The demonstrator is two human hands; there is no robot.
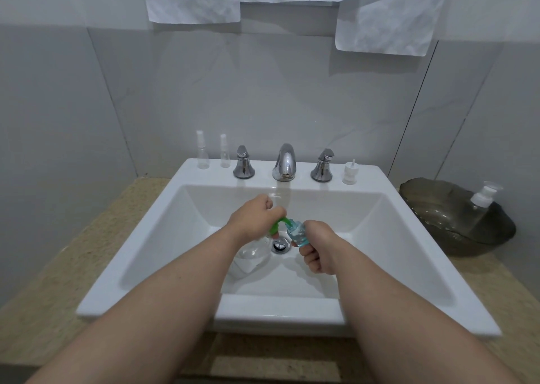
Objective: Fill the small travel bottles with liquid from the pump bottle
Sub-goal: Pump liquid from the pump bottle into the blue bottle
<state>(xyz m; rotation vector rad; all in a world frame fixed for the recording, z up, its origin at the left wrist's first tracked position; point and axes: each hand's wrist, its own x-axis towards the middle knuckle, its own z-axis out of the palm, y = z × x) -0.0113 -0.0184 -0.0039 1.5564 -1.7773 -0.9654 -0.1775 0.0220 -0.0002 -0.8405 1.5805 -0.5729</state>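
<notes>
Left hand (252, 217) fisted round green pump (281, 222) — right hand (318, 247) grips small blue bottle (296, 233) against it, over sink (388, 217).

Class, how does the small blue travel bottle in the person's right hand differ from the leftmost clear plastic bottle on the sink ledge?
The small blue travel bottle is blue-tinted; the leftmost clear plastic bottle is colourless. The blue one is held tilted by the right hand; the clear one stands upright. The blue one is squat, the clear one slender with a white cap. Both are small and see-through.
</notes>
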